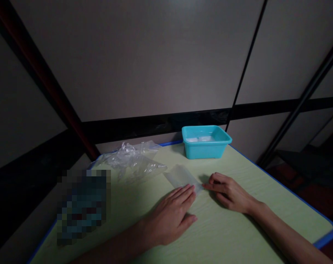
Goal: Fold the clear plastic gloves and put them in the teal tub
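Observation:
A small translucent plastic sheet or bag lies flat on the pale green tabletop. My left hand rests palm down over its near edge, with the fingers stretched out and the thumb apart. At the right near corner of the plastic, my right hand touches it with an extended index finger. The other right fingers are curled, and the thumb lies below them. Whether the right hand pinches the corner or only presses on it, I cannot tell.
A turquoise plastic basin with whitish pieces inside stands at the back. Crumpled clear plastic lies at the back left. A pixelated dark item sits on the left. The blue-edged table meets a panelled wall behind.

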The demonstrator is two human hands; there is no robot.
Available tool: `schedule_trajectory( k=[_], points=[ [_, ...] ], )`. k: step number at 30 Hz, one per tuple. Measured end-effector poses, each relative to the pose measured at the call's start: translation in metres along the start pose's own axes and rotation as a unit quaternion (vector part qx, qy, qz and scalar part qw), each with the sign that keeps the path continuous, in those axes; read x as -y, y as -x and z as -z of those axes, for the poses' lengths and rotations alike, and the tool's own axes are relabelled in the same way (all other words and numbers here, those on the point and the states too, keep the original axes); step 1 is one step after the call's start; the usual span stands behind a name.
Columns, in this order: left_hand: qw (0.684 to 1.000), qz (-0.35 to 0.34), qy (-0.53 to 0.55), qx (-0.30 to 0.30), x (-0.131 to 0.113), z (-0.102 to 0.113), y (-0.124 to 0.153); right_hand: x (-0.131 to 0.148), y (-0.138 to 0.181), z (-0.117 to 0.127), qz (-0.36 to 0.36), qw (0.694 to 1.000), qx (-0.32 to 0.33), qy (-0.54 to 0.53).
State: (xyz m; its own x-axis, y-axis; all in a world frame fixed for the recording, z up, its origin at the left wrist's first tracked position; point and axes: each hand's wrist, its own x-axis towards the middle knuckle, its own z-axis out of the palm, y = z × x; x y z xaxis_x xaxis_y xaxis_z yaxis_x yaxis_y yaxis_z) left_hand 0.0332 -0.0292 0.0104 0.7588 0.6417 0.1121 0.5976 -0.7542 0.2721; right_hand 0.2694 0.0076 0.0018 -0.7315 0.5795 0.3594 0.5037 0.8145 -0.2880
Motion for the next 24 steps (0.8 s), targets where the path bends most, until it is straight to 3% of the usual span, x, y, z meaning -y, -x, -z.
schedule_trajectory(
  k=[15, 20, 24],
  points=[
    [1.000, -0.013, -0.012, 0.001, 0.002, -0.002, 0.001, 0.006, -0.002, 0.000, 0.000, 1.000, 0.014, 0.003],
    [1.000, -0.005, 0.015, 0.002, 0.000, 0.000, 0.000, 0.024, -0.010, -0.001, 0.029, 0.998, 0.056, -0.021],
    [0.997, 0.017, 0.081, -0.008, -0.003, 0.006, 0.000, 0.031, -0.012, -0.001, 0.005, 0.997, 0.069, -0.043]
  ],
)
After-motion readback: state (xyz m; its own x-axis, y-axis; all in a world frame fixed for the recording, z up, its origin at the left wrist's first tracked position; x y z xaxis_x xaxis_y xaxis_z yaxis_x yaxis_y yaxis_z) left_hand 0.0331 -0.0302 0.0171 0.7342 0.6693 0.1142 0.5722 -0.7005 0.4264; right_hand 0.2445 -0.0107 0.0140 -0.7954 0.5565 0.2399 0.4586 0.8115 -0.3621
